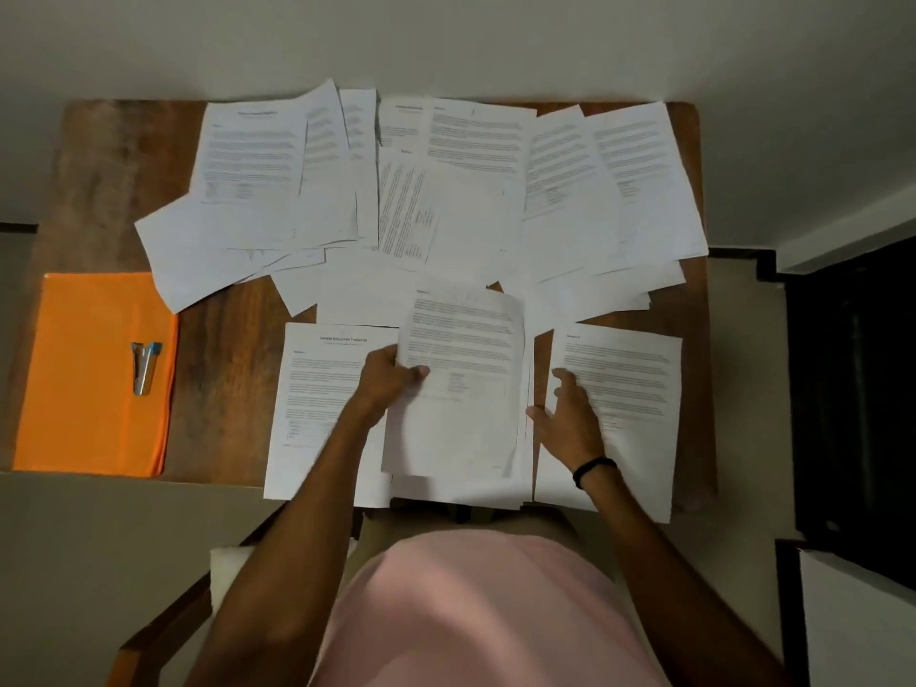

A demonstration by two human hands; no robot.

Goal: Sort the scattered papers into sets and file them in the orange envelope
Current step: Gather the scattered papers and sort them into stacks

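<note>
Several white printed papers (pixel 446 190) lie scattered and overlapping across the wooden table (pixel 109 161). My left hand (pixel 391 376) is shut on the left edge of one printed sheet (pixel 461 379), lifted a little above a pile at the near edge. Under my left arm lies a titled sheet (pixel 317 389). My right hand (pixel 570 414) is spread open, its fingers resting on the left side of another sheet (pixel 624 389) at the near right. The orange envelope (pixel 94 374) lies flat at the table's near left, apart from the papers.
A small silver and blue stapler (pixel 144 367) rests on the orange envelope. A wooden chair arm (pixel 163 632) shows at the lower left. A dark doorway (pixel 852 389) stands to the right of the table. A black band circles my right wrist.
</note>
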